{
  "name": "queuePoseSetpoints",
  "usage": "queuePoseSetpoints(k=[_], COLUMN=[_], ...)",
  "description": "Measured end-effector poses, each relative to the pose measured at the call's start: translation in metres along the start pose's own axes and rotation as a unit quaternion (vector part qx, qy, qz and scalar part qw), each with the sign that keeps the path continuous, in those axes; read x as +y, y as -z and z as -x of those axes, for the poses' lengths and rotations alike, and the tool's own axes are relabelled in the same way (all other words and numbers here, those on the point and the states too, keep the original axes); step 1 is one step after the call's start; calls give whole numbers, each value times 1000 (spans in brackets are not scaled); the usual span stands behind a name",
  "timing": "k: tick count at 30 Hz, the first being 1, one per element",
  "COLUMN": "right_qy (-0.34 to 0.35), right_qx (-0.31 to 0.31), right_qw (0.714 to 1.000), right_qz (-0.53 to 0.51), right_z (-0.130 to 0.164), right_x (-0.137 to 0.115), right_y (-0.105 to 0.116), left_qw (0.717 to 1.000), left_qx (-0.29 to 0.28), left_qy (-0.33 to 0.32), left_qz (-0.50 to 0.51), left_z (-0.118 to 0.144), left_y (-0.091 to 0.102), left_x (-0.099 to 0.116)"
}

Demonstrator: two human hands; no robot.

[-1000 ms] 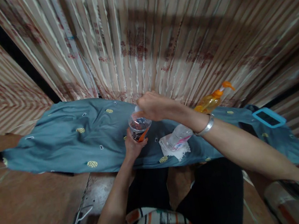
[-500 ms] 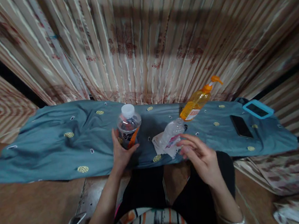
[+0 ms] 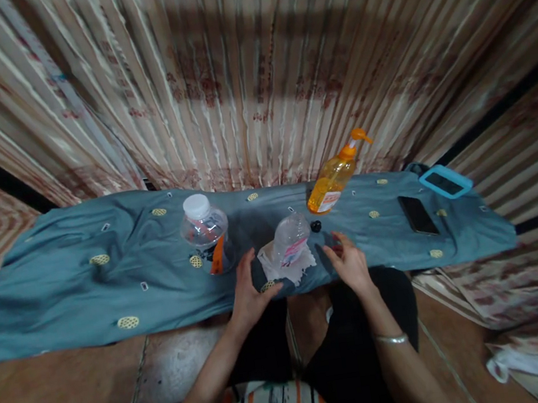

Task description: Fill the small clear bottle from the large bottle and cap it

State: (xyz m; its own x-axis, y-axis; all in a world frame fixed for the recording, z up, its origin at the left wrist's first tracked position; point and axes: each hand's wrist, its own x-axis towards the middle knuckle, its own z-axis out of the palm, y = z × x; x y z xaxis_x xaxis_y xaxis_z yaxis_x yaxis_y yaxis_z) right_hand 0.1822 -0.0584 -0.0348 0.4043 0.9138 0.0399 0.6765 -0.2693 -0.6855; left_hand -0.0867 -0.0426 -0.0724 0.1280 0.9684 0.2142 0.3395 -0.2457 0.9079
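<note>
My left hand (image 3: 252, 291) is open, thumb and fingers apart, at the left edge of a white tissue (image 3: 272, 265). On that tissue stands a clear plastic bottle (image 3: 291, 242) with a pink and white label. My right hand (image 3: 351, 262) hovers to the right of the bottle, holding nothing, its fingers slightly curled and apart. Between it and the pump bottle lies a small black cap (image 3: 316, 226). A larger clear bottle with a white lid (image 3: 198, 207) and a black and orange label stands left of my left hand.
An orange pump bottle (image 3: 331, 182) stands towards the back. Further right are a black phone (image 3: 417, 215) and a blue-framed device (image 3: 445, 182). A blue-green cloth with yellow patterns (image 3: 73, 278) covers the narrow table. Pleated curtains (image 3: 231, 86) hang directly behind it.
My left hand has let go of the large bottle and moved right to the tissue. My right hand has drawn away from the small bottle. The view has shifted somewhat.
</note>
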Motion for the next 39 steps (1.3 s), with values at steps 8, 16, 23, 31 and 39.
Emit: queuePoseSetpoints(k=[8, 16, 23, 31, 39], right_qy=[40, 132, 307, 412, 444], right_qx=[-72, -114, -171, -255, -283], right_qw=[988, 982, 936, 864, 825], right_qz=[127, 67, 20, 135, 207], right_z=[-74, -78, -50, -59, -61], right_x=[-21, -46, -120, -163, -175], right_y=[-11, 30, 94, 103, 98], left_qw=[1000, 1000, 999, 999, 999], left_qx=[-4, 3, -2, -7, -1], left_qy=[-5, -10, -2, 5, -7], left_qz=[19, 29, 47, 45, 47], left_z=[-48, -50, -51, -51, -50], left_y=[-47, -46, -46, -50, -51], left_x=[19, 34, 43, 45, 43])
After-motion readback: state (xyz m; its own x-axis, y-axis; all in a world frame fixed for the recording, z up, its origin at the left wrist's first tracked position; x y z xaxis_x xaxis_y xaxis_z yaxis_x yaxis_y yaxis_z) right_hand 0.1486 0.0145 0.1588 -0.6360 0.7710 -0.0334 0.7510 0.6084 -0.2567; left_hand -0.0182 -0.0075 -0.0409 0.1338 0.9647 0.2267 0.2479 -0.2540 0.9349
